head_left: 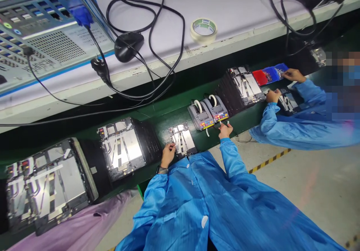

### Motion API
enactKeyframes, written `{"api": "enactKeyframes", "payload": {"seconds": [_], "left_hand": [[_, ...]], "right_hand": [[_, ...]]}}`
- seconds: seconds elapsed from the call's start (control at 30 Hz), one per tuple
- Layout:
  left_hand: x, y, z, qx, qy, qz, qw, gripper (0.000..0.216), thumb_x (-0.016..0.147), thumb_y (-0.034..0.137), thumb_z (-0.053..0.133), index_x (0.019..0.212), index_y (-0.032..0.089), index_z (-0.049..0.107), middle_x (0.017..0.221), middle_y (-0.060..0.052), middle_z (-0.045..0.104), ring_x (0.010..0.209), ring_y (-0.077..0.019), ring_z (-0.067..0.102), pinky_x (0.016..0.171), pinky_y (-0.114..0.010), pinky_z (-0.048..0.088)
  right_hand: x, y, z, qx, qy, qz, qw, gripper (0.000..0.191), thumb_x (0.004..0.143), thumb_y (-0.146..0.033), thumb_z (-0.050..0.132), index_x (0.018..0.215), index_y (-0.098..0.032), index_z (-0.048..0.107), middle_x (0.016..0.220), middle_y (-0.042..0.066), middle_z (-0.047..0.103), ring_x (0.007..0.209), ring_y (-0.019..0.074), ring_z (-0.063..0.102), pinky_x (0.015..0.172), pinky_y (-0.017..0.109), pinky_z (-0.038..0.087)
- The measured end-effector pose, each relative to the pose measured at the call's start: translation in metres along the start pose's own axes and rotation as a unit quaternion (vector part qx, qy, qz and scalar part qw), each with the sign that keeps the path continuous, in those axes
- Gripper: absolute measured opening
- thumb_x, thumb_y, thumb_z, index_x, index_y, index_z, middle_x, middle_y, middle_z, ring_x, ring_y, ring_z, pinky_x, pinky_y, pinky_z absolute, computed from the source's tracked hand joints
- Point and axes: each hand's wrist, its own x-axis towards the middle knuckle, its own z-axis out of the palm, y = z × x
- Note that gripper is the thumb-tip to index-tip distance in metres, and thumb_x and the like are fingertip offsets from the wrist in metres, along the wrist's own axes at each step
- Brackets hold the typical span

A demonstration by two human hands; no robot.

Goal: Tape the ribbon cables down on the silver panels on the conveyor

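Green conveyor surface carries a metal tablet frame — left hand closed on its near corner. Right hand sits narrow at the surface edge below twin tape dispensers — hold unclear.

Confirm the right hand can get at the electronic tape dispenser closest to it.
Likely yes. The right hand is at the edge of the green belt, just in front of the electronic tape dispenser, and nothing solid appears to stand between them from this view.
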Motion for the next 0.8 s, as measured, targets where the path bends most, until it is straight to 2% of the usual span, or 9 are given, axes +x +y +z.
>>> {"api": "enactKeyframes", "payload": {"seconds": [0.13,0.2,0.27,0.37,0.47,0.57,0.63,0.8], "left_hand": [[0.001,0.007,0.0,0.027,0.006,0.006,1.0,0.019,0.094,0.028,0.06,0.106,0.019,0.071,0.108,-0.006,0.074,0.086,-0.0177,0.07,0.088,-0.033,0.057],[0.004,0.013,0.001,0.046,0.01,0.022,0.999,0.019,0.093,0.025,0.059,0.108,0.02,0.07,0.112,-0.007,0.072,0.088,-0.0177,0.069,0.091,-0.033,0.056],[0.009,0.021,0.005,0.073,0.008,0.037,0.997,0.02,0.093,0.023,0.058,0.109,0.021,0.07,0.112,-0.007,0.071,0.09,-0.0185,0.069,0.093,-0.034,0.055],[0.025,0.044,0.02,0.145,0.025,0.045,0.988,0.02,0.093,0.025,0.059,0.11,0.021,0.07,0.112,-0.01,0.068,0.105,-0.0238,0.066,0.1,-0.038,0.051],[0.049,0.074,0.044,0.219,0.086,0.052,0.97,0.034,0.09,0.039,0.067,0.119,0.02,0.065,0.131,-0.017,0.06,0.129,-0.0339,0.055,0.111,-0.048,0.043],[0.074,0.097,0.068,0.26,0.111,0.06,0.957,0.055,0.086,0.049,0.072,0.126,0.014,0.059,0.151,-0.025,0.047,0.142,-0.0413,0.042,0.118,-0.058,0.033],[0.087,0.103,0.079,0.275,0.106,0.061,0.954,0.058,0.085,0.049,0.072,0.127,0.012,0.056,0.155,-0.028,0.042,0.147,-0.0432,0.036,0.12,-0.061,0.027],[0.098,0.092,0.081,0.29,0.101,0.047,0.95,0.049,0.088,0.043,0.068,0.127,0.014,0.056,0.148,-0.025,0.05,0.143,-0.0408,0.041,0.12,-0.062,0.025]], "right_hand": [[-0.003,0.006,-0.009,-0.024,0.041,-0.028,0.998,0.05,0.076,-0.013,0.067,0.119,-0.021,0.041,0.084,-0.005,0.06,0.063,0.011,0.06,0.05,0.021,0.05],[-0.007,0.015,-0.027,-0.034,0.051,-0.063,0.996,0.053,0.077,-0.014,0.065,0.122,-0.021,0.039,0.087,-0.004,0.06,0.069,0.0128,0.062,0.056,0.023,0.052],[-0.015,0.024,-0.052,-0.046,0.042,-0.127,0.99,0.055,0.077,-0.016,0.063,0.125,-0.021,0.037,0.086,-0.005,0.059,0.072,0.0135,0.063,0.063,0.025,0.054],[-0.04,0.037,-0.09,-0.069,-0.026,-0.234,0.969,0.054,0.078,-0.02,0.063,0.127,-0.02,0.038,0.082,-0.007,0.057,0.072,0.0131,0.061,0.074,0.028,0.054],[-0.082,0.043,-0.109,-0.108,-0.124,-0.287,0.944,0.052,0.083,-0.026,0.064,0.129,-0.021,0.042,0.085,-0.004,0.06,0.072,0.0134,0.06,0.074,0.029,0.052],[-0.125,0.047,-0.108,-0.126,-0.197,-0.301,0.925,0.05,0.088,-0.031,0.066,0.132,-0.023,0.044,0.09,-0.002,0.061,0.074,0.0149,0.061,0.072,0.029,0.052],[-0.147,0.049,-0.102,-0.125,-0.233,-0.304,0.915,0.05,0.089,-0.033,0.067,0.132,-0.023,0.045,0.092,-0.001,0.062,0.077,0.0159,0.061,0.072,0.03,0.052],[-0.172,0.055,-0.088,-0.124,-0.303,-0.305,0.894,0.047,0.091,-0.03,0.067,0.133,-0.024,0.046,0.09,-0.001,0.061,0.075,0.0156,0.061,0.07,0.03,0.053]]}}
